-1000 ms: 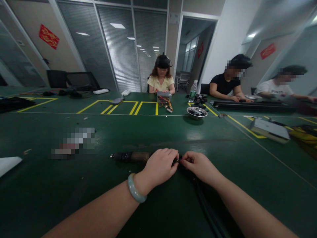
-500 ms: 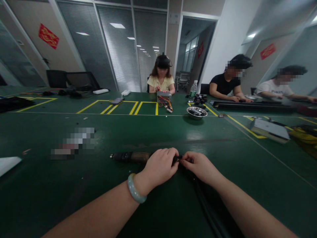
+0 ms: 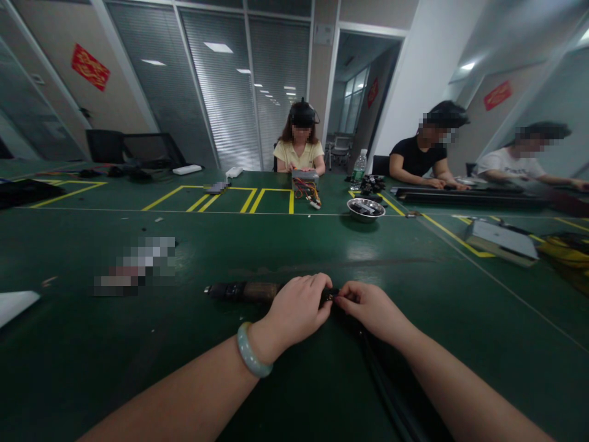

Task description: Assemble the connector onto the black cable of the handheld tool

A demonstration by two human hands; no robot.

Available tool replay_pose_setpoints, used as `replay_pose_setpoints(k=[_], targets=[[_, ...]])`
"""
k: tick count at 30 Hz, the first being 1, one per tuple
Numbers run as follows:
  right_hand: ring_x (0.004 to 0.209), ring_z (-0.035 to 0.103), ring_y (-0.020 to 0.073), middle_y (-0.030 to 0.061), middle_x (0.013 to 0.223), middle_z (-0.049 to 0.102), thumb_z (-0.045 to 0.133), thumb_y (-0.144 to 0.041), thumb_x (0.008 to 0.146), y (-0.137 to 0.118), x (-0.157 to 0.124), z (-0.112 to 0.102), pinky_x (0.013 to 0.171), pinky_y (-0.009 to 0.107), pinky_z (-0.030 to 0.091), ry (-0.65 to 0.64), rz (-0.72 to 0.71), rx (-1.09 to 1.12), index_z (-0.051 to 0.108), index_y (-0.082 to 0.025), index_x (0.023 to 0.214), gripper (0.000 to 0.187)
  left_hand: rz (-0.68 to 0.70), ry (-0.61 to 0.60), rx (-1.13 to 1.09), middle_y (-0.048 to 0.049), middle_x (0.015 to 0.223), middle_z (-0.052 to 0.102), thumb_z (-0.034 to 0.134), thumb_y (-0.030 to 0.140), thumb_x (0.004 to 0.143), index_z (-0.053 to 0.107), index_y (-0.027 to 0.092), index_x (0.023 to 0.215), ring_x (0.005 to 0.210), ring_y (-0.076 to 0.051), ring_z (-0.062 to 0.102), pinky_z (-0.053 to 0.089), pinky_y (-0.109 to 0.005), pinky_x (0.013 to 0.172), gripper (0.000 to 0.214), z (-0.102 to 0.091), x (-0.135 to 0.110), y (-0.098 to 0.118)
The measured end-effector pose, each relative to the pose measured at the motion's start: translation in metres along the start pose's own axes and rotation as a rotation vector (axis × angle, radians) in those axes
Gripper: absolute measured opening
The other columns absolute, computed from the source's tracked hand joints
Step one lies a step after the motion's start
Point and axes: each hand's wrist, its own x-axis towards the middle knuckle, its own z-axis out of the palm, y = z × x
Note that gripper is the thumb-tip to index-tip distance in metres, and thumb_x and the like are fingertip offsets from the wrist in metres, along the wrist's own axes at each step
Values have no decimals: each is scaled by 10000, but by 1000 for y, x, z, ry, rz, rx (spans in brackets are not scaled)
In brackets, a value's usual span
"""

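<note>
A dark cylindrical tool (image 3: 242, 290) lies on the green table (image 3: 294, 245), its tip pointing left. My left hand (image 3: 299, 310), with a pale bangle on the wrist, is wrapped round the tool's right end. My right hand (image 3: 370, 310) pinches a small dark part right where the tool ends, fingertips almost touching the left hand. A black cable (image 3: 384, 383) runs from that spot toward me between my forearms.
A metal bowl (image 3: 365, 209) with parts stands mid-table; a water bottle (image 3: 359, 169) is behind it. Three other people sit at the far and right sides with their own work. A grey flat box (image 3: 501, 241) lies right. A white sheet (image 3: 16, 304) sits at the left edge.
</note>
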Motion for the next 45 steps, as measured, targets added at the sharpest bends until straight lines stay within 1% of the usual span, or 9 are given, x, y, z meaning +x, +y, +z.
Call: replay_pose_setpoints(k=[5,9,15,22,29,35,40,45], targets=[[596,592,133,-14,685,668,563,-359,854,0,0,-1,523,231,356,3,-7,-2,654,-206,806,185,58,-18,9,-36,1034,631,587,236,850,548,203,965,978,-217,595,465,-404,907,126,2,2,-2],[604,594,136,-12,685,669,567,-351,850,-1,-1,-1,526,232,355,1,-14,-17,658,-203,806,179,56,-15,9,-33,1027,630,597,232,841,544,205,998,971,-218,594,467,-405,894,168,2,2,-2],[590,588,131,-15,682,667,567,-347,849,-1,-1,-2,522,231,356,3,-11,-8,657,-203,803,177,4,13,5,-39,1028,624,597,247,841,508,206,1090,956,-215,602,480,-396,864,267,2,0,-1],[600,592,132,-9,689,670,563,-358,849,-3,-2,-3,528,232,359,-6,-3,0,668,-197,814,195,82,-10,13,-39,997,628,592,223,838,541,195,943,960,-220,595,464,-405,889,120,2,1,-3],[594,583,135,-8,683,667,563,-356,854,-2,-2,-2,531,232,361,-3,5,-10,664,-200,812,191,41,-3,24,-46,1053,623,597,232,844,531,202,1054,986,-217,595,465,-397,906,222,2,1,-1],[597,590,136,-3,686,672,563,-357,856,-3,-2,-2,538,232,371,-10,11,-8,667,-197,824,193,55,-24,32,-37,1024,627,581,207,855,548,198,980,984,-210,594,463,-392,904,130,3,2,-3],[595,585,134,-14,681,665,559,-358,857,-2,-2,-2,528,233,361,-3,-10,-19,663,-206,816,189,57,-25,29,-27,999,629,569,182,859,553,198,967,968,-205,592,464,-388,889,110,4,2,-4],[601,586,134,-5,689,666,559,-354,853,-2,-1,-1,526,232,356,1,-6,-14,664,-197,817,192,52,-24,14,-16,972,629,586,191,856,556,201,967,932,-202,596,471,-387,864,115,4,3,-4]])
